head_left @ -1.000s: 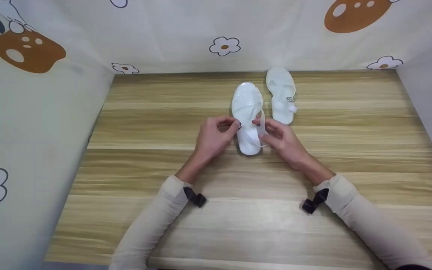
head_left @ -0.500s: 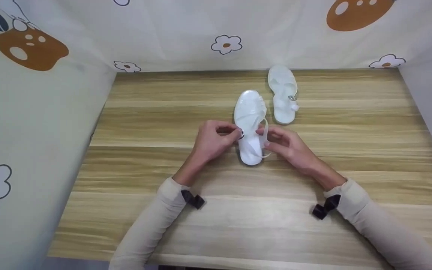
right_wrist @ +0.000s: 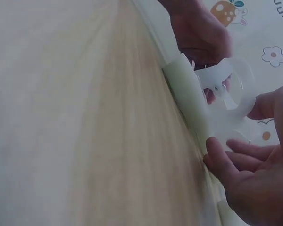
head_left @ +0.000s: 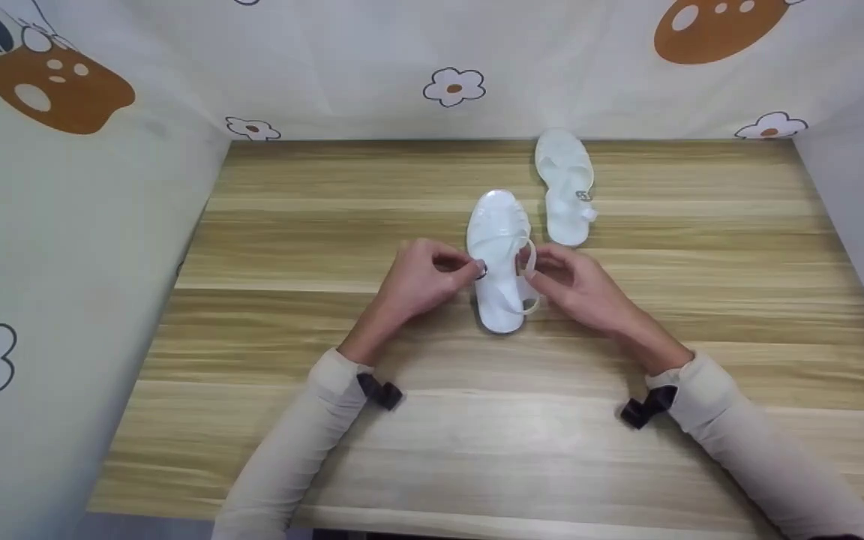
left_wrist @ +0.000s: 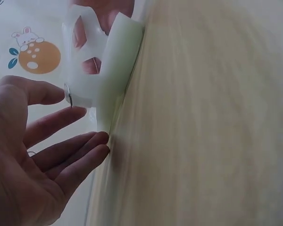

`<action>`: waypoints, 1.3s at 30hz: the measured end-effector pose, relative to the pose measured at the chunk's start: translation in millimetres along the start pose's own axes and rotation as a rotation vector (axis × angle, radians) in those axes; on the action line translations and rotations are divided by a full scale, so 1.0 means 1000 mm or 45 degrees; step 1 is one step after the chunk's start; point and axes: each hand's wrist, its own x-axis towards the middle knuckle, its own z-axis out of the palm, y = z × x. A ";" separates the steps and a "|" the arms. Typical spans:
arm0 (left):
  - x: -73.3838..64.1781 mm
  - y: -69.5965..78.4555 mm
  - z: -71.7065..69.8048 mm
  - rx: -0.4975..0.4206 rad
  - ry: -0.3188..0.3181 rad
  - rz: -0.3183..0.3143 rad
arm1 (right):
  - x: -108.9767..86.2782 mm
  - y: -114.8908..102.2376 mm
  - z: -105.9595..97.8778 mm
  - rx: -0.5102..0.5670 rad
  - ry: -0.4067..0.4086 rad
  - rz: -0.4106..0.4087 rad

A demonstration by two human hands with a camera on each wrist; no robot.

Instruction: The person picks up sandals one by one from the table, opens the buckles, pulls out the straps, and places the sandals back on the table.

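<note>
A white sandal (head_left: 499,221) lies on the wooden tabletop between the hands, toe pointing away from me. At its left side my left hand (head_left: 428,277) pinches a small metal buckle (left_wrist: 69,94) between thumb and index finger, the other fingers spread below near the sole. On the right side, my right hand (head_left: 578,289) holds the looped ankle strap (head_left: 532,259); its thumb presses the strap's outer face in the right wrist view. The sole (right_wrist: 186,92) shows as a pale, thick edge along the table.
A second white sandal (head_left: 567,172) lies behind and to the right, close to the back wall, its buckle and strap on the right side. Fabric walls (head_left: 327,82) printed with flowers and oranges border the wooden tabletop (head_left: 312,225).
The near sandal has come toward me, away from the back wall, with both hands following it. Its strap loop sits slightly differently at the right hand. The second sandal stays put.
</note>
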 end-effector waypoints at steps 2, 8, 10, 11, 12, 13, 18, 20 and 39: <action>0.001 -0.002 -0.002 0.003 -0.011 -0.006 | 0.003 -0.003 0.002 -0.046 0.055 -0.043; 0.006 -0.011 -0.004 -0.086 -0.076 0.038 | 0.013 -0.017 0.007 -0.364 0.235 -0.273; 0.009 -0.016 -0.003 -0.168 -0.155 0.081 | 0.018 -0.022 0.009 -0.457 0.267 -0.362; 0.010 -0.018 -0.002 -0.223 -0.203 0.098 | 0.021 -0.024 0.011 -0.484 0.259 -0.402; 0.012 -0.021 -0.002 -0.283 -0.254 0.115 | 0.023 -0.026 0.013 -0.503 0.238 -0.438; 0.014 -0.024 -0.001 -0.336 -0.301 0.132 | 0.026 -0.027 0.015 -0.524 0.204 -0.467; 0.018 -0.036 -0.003 -0.564 -0.500 0.142 | 0.036 -0.026 0.024 -0.616 0.019 -0.504; 0.018 -0.038 -0.006 -0.628 -0.556 0.138 | 0.038 -0.025 0.025 -0.619 -0.020 -0.486; 0.016 -0.043 -0.004 -0.583 -0.370 0.158 | 0.035 -0.019 0.017 -0.520 -0.041 -0.313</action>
